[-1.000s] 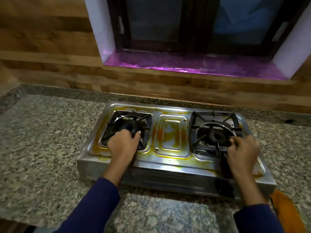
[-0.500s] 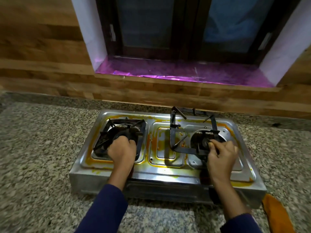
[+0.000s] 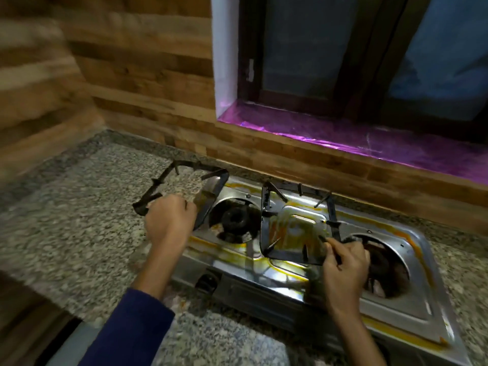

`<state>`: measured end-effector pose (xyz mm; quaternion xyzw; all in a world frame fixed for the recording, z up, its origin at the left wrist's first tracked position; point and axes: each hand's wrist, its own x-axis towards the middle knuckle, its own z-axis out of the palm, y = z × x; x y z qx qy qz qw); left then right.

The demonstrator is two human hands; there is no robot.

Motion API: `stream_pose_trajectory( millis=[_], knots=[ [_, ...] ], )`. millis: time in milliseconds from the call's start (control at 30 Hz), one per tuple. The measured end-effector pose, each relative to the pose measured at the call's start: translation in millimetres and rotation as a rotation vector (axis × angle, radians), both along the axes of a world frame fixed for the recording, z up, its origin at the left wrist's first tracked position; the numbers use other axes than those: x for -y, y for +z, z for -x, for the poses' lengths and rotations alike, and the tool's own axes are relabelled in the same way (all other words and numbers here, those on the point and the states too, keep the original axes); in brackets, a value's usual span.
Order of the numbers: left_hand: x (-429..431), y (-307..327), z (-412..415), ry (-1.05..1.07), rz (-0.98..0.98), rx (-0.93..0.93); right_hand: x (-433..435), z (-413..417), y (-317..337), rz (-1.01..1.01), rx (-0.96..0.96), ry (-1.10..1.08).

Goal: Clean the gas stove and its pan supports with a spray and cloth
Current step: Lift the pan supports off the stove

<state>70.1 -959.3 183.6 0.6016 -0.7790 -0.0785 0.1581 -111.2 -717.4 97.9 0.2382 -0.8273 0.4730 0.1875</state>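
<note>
Clearly both pan supports are off their seats. The left hand (image 3: 169, 223) is clenched into a fist round the near rail of the left pan support (image 3: 158, 182), which is hidden under the knuckles where it is gripped. The rest of the square frame stretches up and away from the fist, tilted, prongs upward. Most of it hangs over the speckled countertop (image 3: 79, 220) to the left of the gas stove (image 3: 420, 299), and only its right rail overlaps the stove's left edge.

The right hand (image 3: 343, 268) pinches the near right corner of the right pan support (image 3: 262, 223) with curled fingers. That frame lies to the left of the hand, held clear above the stove's stained middle panel, between the bare left burner (image 3: 233, 220) and the open right well.

What the coming move turns on, as I judge it, is this sideways offset — both frames sit left of the hands that carry them, and the open counter is on the left too. The left hand is much the nearer to it and need only lower its frame flat. The right one must first pass over the left burner, and there the two frames could knock together.

Orange-yellow grease rings the burner wells and the panel — none of it wiped yet. Neither spray nor cloth shows in this view.
</note>
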Motion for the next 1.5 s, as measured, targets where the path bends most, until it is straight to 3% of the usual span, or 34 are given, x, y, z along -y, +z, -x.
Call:
stream_pose_trajectory(
  millis=[400, 700, 1033, 1500],
  knots=[
    [114, -72, -172, 0.193, -0.090, 0.108, 172, -125, -16, 0.015, 0.040, 0.289],
    [221, -132, -270, 0.256, -0.182, 0.057, 326, -228, -46, -0.247, 0.029, 0.403],
    [283, -171, -284, 0.206, -0.285, 0.118, 363, -273, -109, -0.451, 0.134, 0.326],
    [302, -184, -263, 0.157, -0.349, 0.172, 374, -278, -125, -0.561, 0.299, 0.331]
  ],
)
